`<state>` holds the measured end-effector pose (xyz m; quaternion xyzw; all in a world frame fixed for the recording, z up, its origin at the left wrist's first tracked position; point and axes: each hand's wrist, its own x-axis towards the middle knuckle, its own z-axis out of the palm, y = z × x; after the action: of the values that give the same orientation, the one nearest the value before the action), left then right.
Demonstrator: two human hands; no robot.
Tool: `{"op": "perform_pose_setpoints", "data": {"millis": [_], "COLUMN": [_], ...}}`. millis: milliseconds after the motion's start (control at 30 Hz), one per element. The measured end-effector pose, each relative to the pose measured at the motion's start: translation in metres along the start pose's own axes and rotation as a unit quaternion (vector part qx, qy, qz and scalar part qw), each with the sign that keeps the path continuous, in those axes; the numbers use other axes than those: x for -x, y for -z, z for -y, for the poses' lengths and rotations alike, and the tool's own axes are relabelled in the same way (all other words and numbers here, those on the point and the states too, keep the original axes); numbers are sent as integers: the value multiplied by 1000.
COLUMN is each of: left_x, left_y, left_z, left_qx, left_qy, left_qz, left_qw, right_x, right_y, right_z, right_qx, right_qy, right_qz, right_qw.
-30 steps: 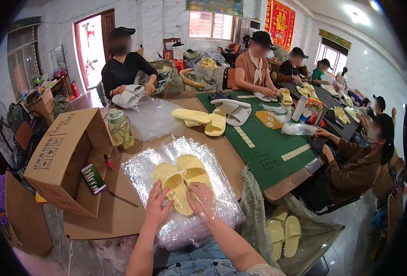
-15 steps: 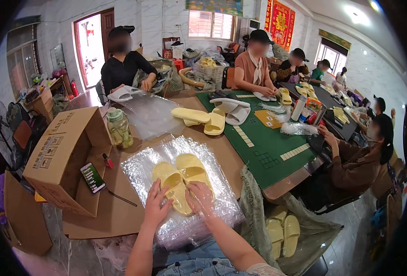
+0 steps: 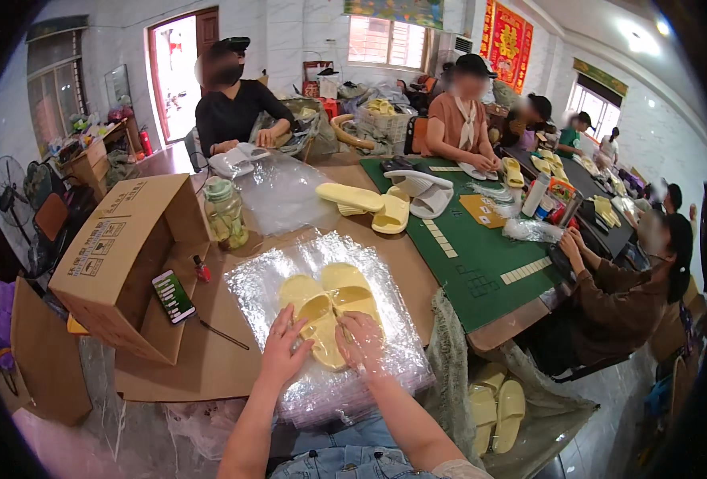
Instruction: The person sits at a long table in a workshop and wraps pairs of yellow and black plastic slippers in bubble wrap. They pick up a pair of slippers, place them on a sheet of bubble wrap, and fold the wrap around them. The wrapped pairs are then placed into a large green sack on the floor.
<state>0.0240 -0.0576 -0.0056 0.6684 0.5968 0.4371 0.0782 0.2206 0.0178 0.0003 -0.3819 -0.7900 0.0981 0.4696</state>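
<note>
Two pale yellow slippers lie side by side on a stack of clear plastic bags (image 3: 405,371), toes pointing away from me. My left hand (image 3: 286,345) touches the outer side of the left slipper (image 3: 320,319), its fingers stretched and apart. Over the rear of the right slipper (image 3: 348,283) lies my right hand (image 3: 361,342), fingers bent around it and hiding its heel. Shiny clear film shows around the right hand and the slippers; I cannot tell whether they are inside a bag.
Left stand an open cardboard box (image 3: 118,239), a phone (image 3: 173,297) and a glass jar (image 3: 224,214). Beyond the bags are more yellow slippers (image 3: 389,214) and a green mat (image 3: 469,295). A sack (image 3: 557,399) holding slippers hangs at the right. Several people work around the tables.
The whole view has shifted slightly, so things appear farther right. Both hands stay on the slippers, with the right one a little lower over the heel.
</note>
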Motion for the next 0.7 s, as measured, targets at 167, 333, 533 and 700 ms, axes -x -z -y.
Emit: {"op": "perform_pose_setpoints", "data": {"millis": [167, 333, 533, 700], "left_x": [1, 1, 2, 0], "left_y": [-12, -8, -3, -4], "left_z": [10, 6, 4, 4], "left_qx": [21, 9, 15, 3], "left_qy": [-15, -24, -32, -34], "left_qz": [-15, -13, -18, -15], "left_qw": [1000, 1000, 999, 999], "right_x": [8, 4, 1, 3], "right_y": [-15, -8, -7, -7], "right_z": [-22, -11, -7, -8], "right_qx": [3, -8, 4, 8], "right_qy": [9, 48, 34, 27], "right_qz": [-28, -57, -24, -23], "right_qw": [1000, 997, 999, 999]}}
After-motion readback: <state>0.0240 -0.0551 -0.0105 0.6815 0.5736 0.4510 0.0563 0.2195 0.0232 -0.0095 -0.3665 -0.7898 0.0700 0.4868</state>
